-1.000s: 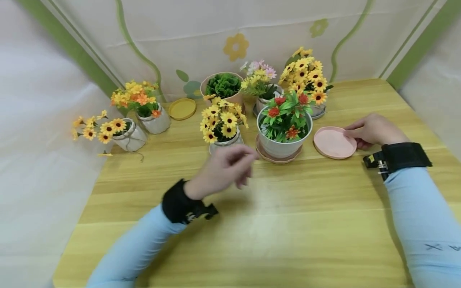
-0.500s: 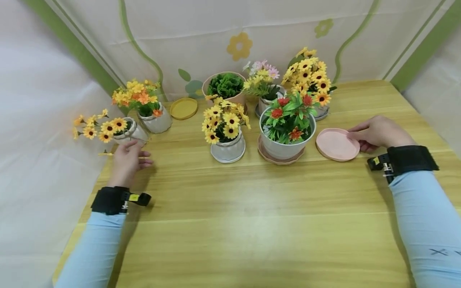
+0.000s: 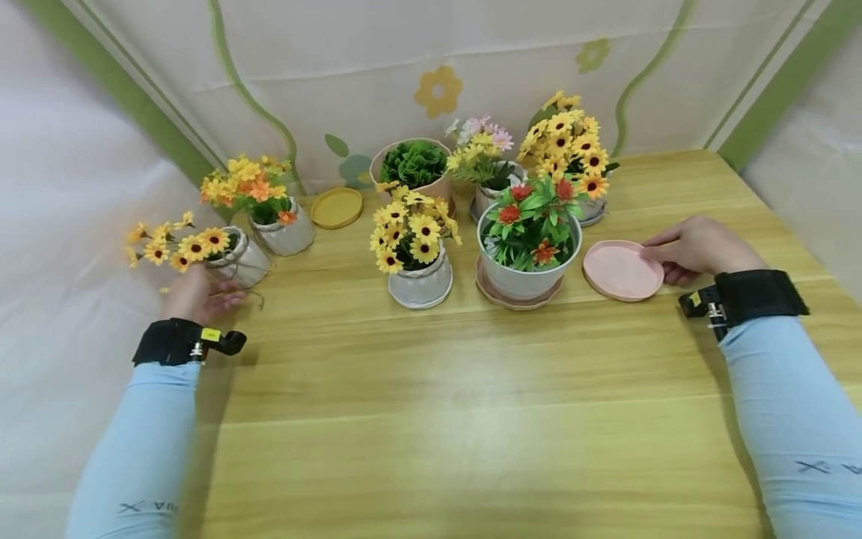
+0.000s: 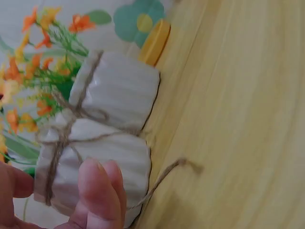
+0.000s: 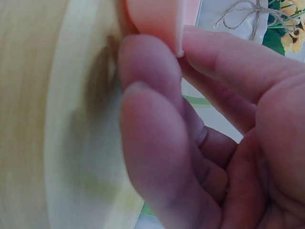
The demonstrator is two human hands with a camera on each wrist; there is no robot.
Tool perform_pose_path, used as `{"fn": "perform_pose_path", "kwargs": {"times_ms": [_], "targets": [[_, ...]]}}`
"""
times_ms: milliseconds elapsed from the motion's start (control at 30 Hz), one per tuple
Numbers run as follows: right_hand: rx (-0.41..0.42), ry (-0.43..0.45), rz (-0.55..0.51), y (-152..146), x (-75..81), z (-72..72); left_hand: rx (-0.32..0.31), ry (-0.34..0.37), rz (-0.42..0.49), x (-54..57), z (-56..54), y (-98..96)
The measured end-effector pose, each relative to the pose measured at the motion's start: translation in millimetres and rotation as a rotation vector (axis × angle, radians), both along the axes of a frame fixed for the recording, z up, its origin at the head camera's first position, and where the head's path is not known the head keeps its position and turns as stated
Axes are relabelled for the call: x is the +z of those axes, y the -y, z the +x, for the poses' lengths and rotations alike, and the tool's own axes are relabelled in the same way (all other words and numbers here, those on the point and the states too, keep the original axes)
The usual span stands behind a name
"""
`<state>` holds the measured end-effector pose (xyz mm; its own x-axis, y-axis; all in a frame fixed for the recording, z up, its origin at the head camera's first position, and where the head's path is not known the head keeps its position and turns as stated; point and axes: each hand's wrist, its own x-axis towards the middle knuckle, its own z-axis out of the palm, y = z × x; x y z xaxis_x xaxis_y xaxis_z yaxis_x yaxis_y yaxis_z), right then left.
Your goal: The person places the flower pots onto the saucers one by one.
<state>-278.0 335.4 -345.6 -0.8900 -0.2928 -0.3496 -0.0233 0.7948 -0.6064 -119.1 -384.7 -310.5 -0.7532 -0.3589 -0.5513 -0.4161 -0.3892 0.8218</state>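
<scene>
At the table's left edge my left hand (image 3: 191,294) reaches beside a small white ribbed pot (image 3: 246,263) of yellow daisy-like flowers (image 3: 192,247). In the left wrist view the fingers (image 4: 99,188) are in front of that pot, apart from a grip, and the thumb is near its rim; whether they touch it I cannot tell. Twine is tied round the pot, one end trailing onto the table. On the right side, my right hand (image 3: 703,245) pinches the rim of a round pink saucer (image 3: 622,271) between thumb and fingers; the right wrist view shows the saucer edge (image 5: 155,21) between them.
A white pot of orange and yellow flowers (image 3: 286,230) stands just behind the left pot, with a yellow saucer (image 3: 337,208) beside it. Several potted plants cluster at the middle back, including a white pot of red flowers (image 3: 528,273) left of the pink saucer.
My left hand has swept left from the middle of the table to the leftmost flower pot. My right hand keeps its pinch on the pink saucer, which has stayed in place.
</scene>
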Motion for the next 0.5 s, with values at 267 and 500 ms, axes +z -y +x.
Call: {"fn": "perform_pose_path", "kwargs": {"times_ms": [267, 500], "targets": [[-0.005, 0.024, -0.032, 7, 2.3, -0.3, 0.001, 0.086, -0.148, 5.1, -7.4, 17.0], [-0.007, 0.000, -0.017, 4, 3.0, 0.2, -0.041, 0.160, -0.188, 11.9, -16.7, 21.4]]}}
